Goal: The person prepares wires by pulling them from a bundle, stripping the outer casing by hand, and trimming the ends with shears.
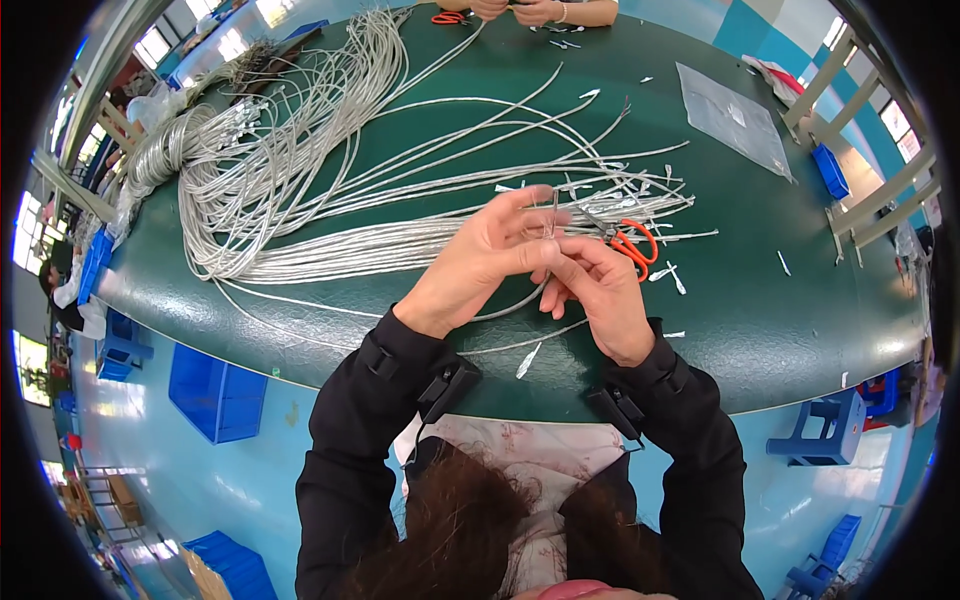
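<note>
A grey cable [512, 311] is pinched between right hand [606, 298] thumb and forefinger.
The left hand's [475, 258] fingers are curved, parted from the thumb; whether a wire is gripped there cannot be told. Left of and beyond the fingers, silver cables [325, 262] are spread; just right of them, orange-handled cutters [640, 246] are laid.
</note>
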Available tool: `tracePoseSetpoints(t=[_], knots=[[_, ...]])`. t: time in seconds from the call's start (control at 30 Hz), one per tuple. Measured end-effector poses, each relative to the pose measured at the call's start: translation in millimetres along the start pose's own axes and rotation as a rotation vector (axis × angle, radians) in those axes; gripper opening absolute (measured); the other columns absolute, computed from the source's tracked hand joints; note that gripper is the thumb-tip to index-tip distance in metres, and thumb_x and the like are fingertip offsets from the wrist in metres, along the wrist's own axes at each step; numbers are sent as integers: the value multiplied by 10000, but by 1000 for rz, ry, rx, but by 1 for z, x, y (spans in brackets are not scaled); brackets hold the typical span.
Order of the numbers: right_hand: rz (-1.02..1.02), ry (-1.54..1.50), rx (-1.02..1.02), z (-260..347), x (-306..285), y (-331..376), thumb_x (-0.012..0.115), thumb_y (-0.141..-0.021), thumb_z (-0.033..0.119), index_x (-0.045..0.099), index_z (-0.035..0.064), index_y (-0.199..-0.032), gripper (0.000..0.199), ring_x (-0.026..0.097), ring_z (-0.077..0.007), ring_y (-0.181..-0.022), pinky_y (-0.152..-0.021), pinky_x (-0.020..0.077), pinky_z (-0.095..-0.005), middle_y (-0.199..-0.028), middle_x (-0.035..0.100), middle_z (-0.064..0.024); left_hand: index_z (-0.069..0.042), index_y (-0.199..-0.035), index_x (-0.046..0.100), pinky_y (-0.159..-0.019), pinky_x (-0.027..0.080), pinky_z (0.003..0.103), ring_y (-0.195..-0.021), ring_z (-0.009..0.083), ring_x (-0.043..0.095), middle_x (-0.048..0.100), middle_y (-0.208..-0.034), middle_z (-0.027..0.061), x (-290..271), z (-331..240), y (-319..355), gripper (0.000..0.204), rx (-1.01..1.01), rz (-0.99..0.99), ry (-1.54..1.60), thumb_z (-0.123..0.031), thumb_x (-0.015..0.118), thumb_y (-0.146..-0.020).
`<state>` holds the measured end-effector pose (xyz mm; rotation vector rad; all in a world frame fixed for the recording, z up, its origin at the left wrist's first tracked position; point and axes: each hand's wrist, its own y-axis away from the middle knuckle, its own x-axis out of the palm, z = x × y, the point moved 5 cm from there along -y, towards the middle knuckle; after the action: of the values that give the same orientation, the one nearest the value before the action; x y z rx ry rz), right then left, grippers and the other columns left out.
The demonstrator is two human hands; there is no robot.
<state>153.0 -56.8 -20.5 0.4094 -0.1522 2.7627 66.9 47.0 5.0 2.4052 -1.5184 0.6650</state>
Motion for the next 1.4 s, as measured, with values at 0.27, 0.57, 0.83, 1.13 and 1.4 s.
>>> tracePoseSetpoints(t=[0.27, 0.57, 0.83, 1.13, 1.4], knots=[[52, -53, 36, 1, 5, 3, 480, -952, 77, 552, -21, -1079, 175, 610, -136, -651, -555, 490, -228, -872, 616, -110, 7, -1246, 481, -802, 460, 280, -904, 144, 590, 629, -1044, 93, -6, 4, -3, 404, -72, 173, 23, -34, 606, -864], [73, -40, 22, 1, 4, 4, 474, -951, 73, 544, -19, -1066, 163, 609, -131, -659, -549, 487, -225, -881, 614, -107, 12, -1091, 554, -817, 466, 267, -828, 144, 601, 647, -924, 89, -22, 0, -3, 251, 72, -179, 60, -47, 629, -858], [-114, 165, -83, 11, -15, -7, 534, -920, 64, 558, -9, -1027, 132, 590, -106, -676, -591, 466, -205, -875, 619, -72, 1, -1052, 579, -817, 478, 273, -847, 157, 610, 629, -924, 83, -23, 2, -3, 168, 84, -298, -53, -96, 552, -917], [-348, 703, -186, 49, -50, -15, 638, -853, 77, 587, -12, -935, 132, 573, -116, -662, -621, 459, -218, -842, 621, -61, 3, -1076, 560, -661, 431, 207, -687, 97, 563, 609, -759, 26, -1, -9, 7, 183, 193, -135, -728, -98, 473, -951], [-179, 1466, -312, 35, -69, -10, 678, -754, 56, 583, -5, -947, 223, 591, -208, -642, -631, 481, -302, -823, 611, -116, -4, -1054, 591, -639, 405, 207, -681, 57, 515, 642, -772, 23, -10, 3, 1, 184, 273, -172, -658, -94, 470, -949]])
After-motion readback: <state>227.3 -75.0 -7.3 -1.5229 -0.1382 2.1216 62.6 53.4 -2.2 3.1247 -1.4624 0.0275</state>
